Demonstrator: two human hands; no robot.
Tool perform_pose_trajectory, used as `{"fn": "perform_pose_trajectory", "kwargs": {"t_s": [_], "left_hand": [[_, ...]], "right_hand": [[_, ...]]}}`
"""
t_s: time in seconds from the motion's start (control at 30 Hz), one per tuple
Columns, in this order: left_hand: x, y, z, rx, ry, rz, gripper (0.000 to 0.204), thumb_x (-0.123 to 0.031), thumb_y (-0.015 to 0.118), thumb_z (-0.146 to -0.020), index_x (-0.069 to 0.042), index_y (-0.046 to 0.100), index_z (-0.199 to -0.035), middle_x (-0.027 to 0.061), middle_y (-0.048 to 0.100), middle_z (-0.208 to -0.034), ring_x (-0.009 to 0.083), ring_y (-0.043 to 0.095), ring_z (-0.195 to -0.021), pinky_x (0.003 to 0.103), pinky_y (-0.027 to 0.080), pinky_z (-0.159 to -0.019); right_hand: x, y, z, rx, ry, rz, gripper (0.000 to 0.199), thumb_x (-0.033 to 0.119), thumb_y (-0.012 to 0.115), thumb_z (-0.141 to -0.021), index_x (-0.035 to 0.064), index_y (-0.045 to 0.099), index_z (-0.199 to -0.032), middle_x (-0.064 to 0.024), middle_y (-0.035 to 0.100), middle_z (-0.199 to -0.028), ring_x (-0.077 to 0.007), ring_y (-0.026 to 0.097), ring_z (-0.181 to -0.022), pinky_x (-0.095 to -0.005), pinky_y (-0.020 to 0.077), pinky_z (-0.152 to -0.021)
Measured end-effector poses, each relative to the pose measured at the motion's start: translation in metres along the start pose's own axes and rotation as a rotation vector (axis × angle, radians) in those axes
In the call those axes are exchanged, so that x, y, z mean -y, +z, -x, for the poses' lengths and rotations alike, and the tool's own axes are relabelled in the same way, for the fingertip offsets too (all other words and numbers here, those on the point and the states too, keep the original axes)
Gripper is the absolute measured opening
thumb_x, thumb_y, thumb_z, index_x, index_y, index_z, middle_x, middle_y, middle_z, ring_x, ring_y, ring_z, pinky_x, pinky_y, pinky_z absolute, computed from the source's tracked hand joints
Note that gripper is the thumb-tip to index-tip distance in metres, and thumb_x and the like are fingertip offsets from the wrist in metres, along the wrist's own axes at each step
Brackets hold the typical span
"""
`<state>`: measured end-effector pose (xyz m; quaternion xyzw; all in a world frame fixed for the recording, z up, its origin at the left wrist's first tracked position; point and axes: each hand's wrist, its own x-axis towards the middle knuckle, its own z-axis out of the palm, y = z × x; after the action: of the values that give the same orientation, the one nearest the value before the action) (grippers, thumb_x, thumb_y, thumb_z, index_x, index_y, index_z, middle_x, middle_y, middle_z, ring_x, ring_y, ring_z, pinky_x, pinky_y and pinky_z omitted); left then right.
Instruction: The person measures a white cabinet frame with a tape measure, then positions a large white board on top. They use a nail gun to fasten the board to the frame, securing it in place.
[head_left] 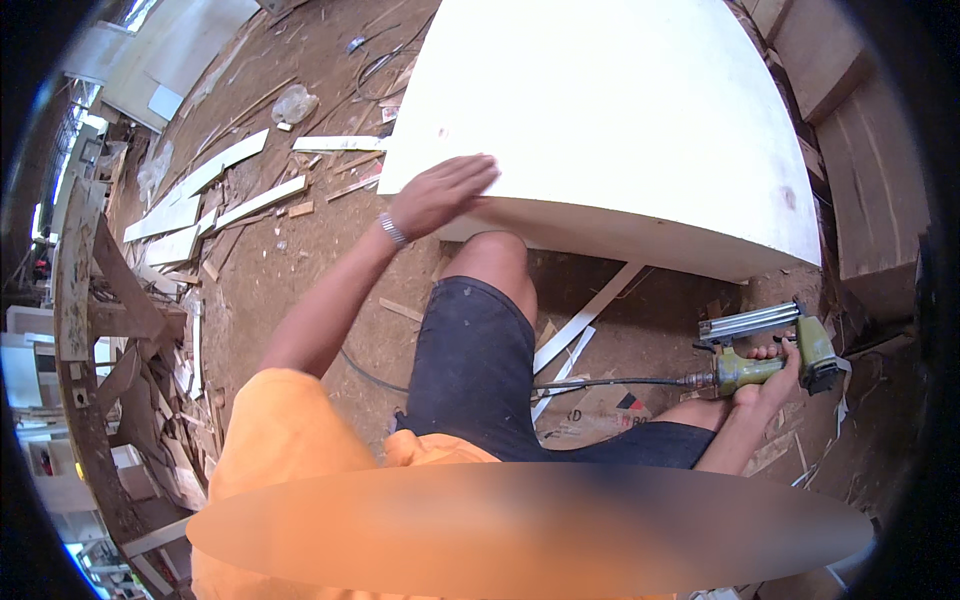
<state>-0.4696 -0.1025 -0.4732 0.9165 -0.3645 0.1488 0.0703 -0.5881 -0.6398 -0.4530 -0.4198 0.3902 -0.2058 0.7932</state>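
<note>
A large white-topped wooden panel or box (pixel 610 110) spreads out in front of me, its near edge showing bare wood. My left hand (pixel 443 190), with a metal watch band on the wrist, lies at the panel's near left corner, fingers stretched out and holding nothing. Off to the right, my right hand (pixel 775 372) is wrapped round the handle of a green pneumatic nail gun (pixel 745 372). The gun's silver magazine points left, apart from the panel. From its handle a dark air hose (pixel 620 381) runs left, across my lap.
White wood strips (pixel 215 175) and offcuts litter the brown dirt floor on the left. A worn wooden frame (pixel 80 270) stands at the far left. Wooden boxes (pixel 865 160) rise at the right. Scrap strips (pixel 590 315) and printed cardboard (pixel 595 415) lie below the panel.
</note>
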Motion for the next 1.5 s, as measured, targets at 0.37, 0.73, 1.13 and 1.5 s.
{"fn": "perform_pose_trajectory", "kwargs": {"t_s": [0.37, 0.73, 1.13, 1.5], "left_hand": [[0.111, -0.041, 0.068, 0.040, -1.138, 0.496, 0.051, -0.047, 0.061, -0.098, -0.001, 0.067, -0.121, 0.0220, 0.073, -0.098, 0.0339, 0.071, -0.088, 0.040, 0.053, -0.075], [0.060, 0.018, -0.003, -0.435, -1.211, -0.061, 0.049, -0.043, 0.068, -0.093, 0.005, 0.070, -0.103, 0.0229, 0.069, -0.097, 0.0362, 0.064, -0.089, 0.045, 0.050, -0.083], [0.025, -0.049, -0.037, 0.486, -1.430, -0.125, 0.065, -0.052, 0.060, -0.092, -0.002, 0.056, -0.134, 0.0242, 0.069, -0.115, 0.0409, 0.067, -0.104, 0.051, 0.053, -0.089], [-0.331, -0.382, -0.034, 0.958, -0.474, 1.258, 0.070, -0.071, 0.055, -0.091, -0.016, 0.065, -0.133, 0.0222, 0.072, -0.107, 0.0366, 0.068, -0.104, 0.042, 0.050, -0.094]], "right_hand": [[-0.008, 0.012, 0.001, -0.013, 0.030, -0.059, 0.019, 0.017, 0.067, -0.088, 0.0143, 0.063, -0.107, 0.0036, 0.047, -0.071, -0.0102, 0.047, -0.062, -0.0263, 0.0461, -0.060], [0.007, 0.021, 0.058, 0.032, 0.351, -0.012, 0.035, 0.019, 0.062, -0.091, 0.0131, 0.060, -0.125, 0.0011, 0.047, -0.068, -0.0136, 0.048, -0.061, -0.0312, 0.0455, -0.059], [0.006, 0.023, 0.133, 0.018, 0.580, 0.025, 0.036, 0.017, 0.058, -0.090, 0.0136, 0.061, -0.126, -0.0007, 0.044, -0.061, -0.0144, 0.047, -0.056, -0.0322, 0.0442, -0.057], [0.292, 0.039, 0.261, -0.214, 0.316, -0.201, 0.032, 0.029, 0.052, -0.094, 0.0070, 0.060, -0.117, 0.0033, 0.038, -0.060, -0.0091, 0.038, -0.052, -0.0247, 0.0364, -0.053]]}}
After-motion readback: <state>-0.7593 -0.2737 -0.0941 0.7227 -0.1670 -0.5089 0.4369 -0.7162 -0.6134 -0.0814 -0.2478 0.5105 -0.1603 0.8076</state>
